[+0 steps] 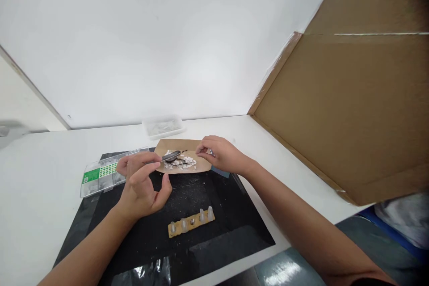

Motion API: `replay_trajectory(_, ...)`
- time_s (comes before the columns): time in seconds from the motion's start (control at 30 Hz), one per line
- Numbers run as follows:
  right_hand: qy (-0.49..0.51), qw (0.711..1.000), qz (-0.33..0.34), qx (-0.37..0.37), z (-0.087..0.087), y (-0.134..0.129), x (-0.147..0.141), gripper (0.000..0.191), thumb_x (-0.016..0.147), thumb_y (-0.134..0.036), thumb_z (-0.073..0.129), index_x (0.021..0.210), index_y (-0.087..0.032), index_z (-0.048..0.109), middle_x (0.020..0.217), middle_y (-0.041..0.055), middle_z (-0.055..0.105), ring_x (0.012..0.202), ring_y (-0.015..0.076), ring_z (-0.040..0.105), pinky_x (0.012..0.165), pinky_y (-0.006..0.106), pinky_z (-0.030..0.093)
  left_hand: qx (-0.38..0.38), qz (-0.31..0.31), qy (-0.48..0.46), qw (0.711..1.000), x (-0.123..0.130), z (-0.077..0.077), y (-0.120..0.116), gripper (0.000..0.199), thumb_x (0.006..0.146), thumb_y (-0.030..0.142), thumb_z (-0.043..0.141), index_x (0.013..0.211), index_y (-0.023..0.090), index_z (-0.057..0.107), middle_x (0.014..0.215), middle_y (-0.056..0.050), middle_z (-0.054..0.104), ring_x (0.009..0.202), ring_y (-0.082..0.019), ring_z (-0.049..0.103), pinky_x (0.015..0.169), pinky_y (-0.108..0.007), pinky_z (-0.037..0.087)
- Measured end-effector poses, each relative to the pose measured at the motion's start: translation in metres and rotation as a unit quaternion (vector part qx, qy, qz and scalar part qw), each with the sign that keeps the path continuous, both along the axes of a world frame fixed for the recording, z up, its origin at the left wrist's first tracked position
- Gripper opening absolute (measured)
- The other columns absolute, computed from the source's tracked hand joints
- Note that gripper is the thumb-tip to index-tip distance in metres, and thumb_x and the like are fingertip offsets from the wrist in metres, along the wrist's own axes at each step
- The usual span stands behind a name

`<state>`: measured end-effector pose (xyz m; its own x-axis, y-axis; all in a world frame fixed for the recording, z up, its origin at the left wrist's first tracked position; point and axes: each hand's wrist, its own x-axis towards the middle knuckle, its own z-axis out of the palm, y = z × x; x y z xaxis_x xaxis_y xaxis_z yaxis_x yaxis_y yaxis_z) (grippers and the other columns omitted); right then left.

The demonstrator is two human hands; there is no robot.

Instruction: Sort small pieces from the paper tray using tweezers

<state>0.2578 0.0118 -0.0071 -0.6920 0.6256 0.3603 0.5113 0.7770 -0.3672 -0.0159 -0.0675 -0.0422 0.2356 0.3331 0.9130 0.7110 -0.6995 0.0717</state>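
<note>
My left hand (142,185) grips a dark metal tool with a rounded end (172,155) between its fingers, the thumb standing apart. Below the tool's end lie white chips (188,161) and some dark slivers on a sheet of brown paper (165,144) with raised edges. At the paper's right side my right hand (219,153) has its fingers curled in a pinch. A small shiny bit shows among those fingers, too small to name. Nearer to me, a yellowish strip (187,228) bears several translucent pointed caps, with a small metallic piece in the middle.
A black mat (228,228) covers the white table (27,187). A clear divided case with a green label (100,174) lies at the left. Behind the paper stands a translucent tray (163,127). A cardboard panel (351,111) rises on the right; a white wall is behind.
</note>
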Motion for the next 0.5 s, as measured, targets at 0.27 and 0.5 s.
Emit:
replay_trajectory(0.27, 0.051, 0.998, 0.024, 0.019, -0.022, 0.009, -0.001, 0.014, 0.102, -0.028, 0.059, 0.105, -0.022, 0.072, 0.103, 0.0077, 0.073, 0.098, 0.0214, 0.065, 0.09, 0.035, 0.05, -0.009, 0.005, 0.011, 1.0, 0.002, 0.002, -0.001, 0.063, 0.071, 0.009, 0.072, 0.12, 0.029, 0.037, 0.106, -0.005, 0.062, 0.095, -0.027, 0.067, 0.095, -0.052, 0.036)
replay_trajectory(0.5, 0.068, 0.992, -0.099, 0.037, -0.017, 0.018, 0.033, 0.03, 0.104, -0.043, 0.055, 0.091, -0.022, 0.071, 0.092, 0.0059, 0.072, 0.087, 0.0205, 0.065, 0.078, 0.032, 0.048, -0.019, 0.001, 0.013, 1.0, 0.0, 0.003, 0.001, 0.061, 0.073, 0.007, 0.07, 0.121, 0.027, 0.038, 0.103, -0.005, 0.064, 0.093, -0.027, 0.066, 0.095, -0.053, 0.035)
